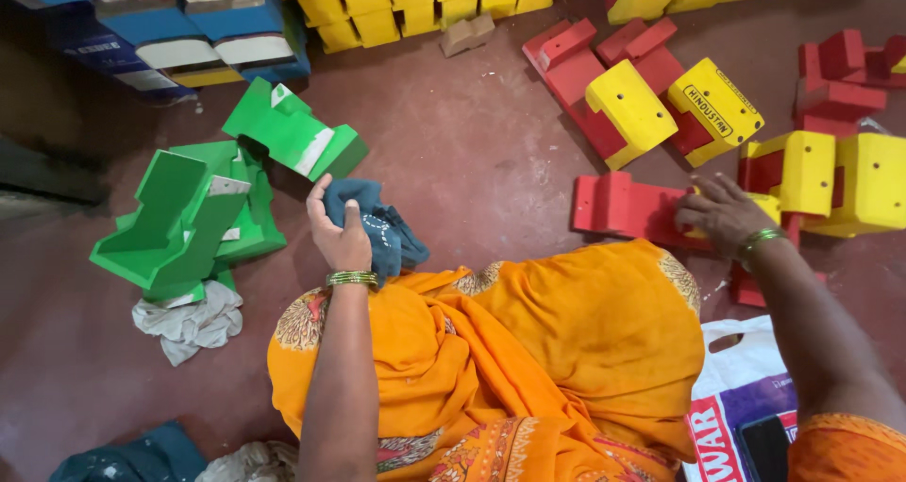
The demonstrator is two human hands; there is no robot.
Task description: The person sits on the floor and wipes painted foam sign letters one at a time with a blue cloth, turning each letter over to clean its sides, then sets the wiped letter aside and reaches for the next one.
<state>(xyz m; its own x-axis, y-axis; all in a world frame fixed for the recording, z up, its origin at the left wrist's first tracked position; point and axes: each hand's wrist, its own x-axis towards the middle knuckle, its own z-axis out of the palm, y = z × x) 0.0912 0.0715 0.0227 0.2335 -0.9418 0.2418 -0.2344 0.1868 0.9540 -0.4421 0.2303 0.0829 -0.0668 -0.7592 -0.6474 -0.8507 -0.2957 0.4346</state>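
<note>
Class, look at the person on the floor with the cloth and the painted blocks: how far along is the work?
Looks done: green blocks lie piled by the left hand. In hand: the left hand grips a blue cloth, and the right hand rests on a red block. Left, probably: more red and yellow blocks spread on the floor to the right.

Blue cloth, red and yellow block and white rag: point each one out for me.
blue cloth [382, 232]: head view, on its bunched middle beside the left hand [342, 241].
red and yellow block [628, 207]: head view, on its red face left of the right hand [722, 213].
white rag [192, 324]: head view, on its crumpled centre.
</note>
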